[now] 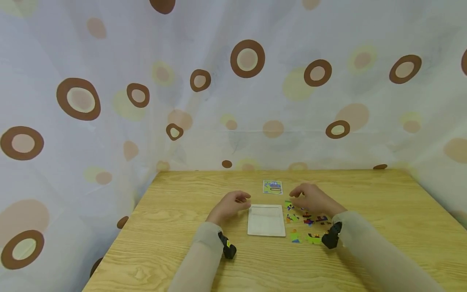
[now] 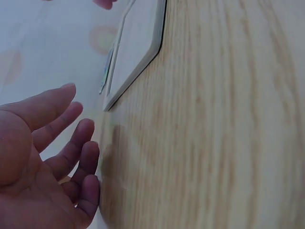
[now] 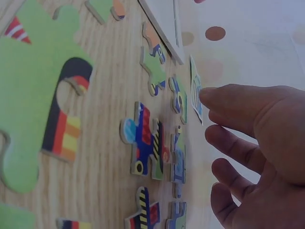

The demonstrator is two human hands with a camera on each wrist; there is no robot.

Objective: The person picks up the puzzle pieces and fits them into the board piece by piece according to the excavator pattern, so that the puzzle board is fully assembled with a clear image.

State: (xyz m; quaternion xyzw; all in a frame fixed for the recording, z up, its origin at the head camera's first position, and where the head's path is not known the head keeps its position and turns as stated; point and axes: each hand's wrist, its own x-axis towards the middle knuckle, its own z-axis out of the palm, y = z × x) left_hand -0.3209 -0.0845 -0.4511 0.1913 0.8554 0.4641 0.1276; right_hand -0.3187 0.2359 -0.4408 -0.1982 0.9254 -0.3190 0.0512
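Note:
A shallow white puzzle tray (image 1: 266,221) lies on the table. My left hand (image 1: 230,206) is beside its upper left corner; in the left wrist view the fingers (image 2: 85,157) are loosely bent with nothing in them. Over the puzzle pieces on the tray's right hovers my right hand (image 1: 311,198), its fingers (image 3: 233,143) relaxed and holding nothing. Several colourful jigsaw pieces (image 1: 308,221) are spread there, among them a green piece with black, red and yellow stripes (image 3: 33,86) and a blue and red piece (image 3: 143,138). A small picture card (image 1: 272,187) sits behind the tray.
The wooden table (image 1: 164,243) reaches back to a white curtain (image 1: 204,105) with brown and yellow circles. Each wrist wears a black device (image 1: 331,236). A green and blue piece (image 1: 295,236) lies near the tray's lower right corner.

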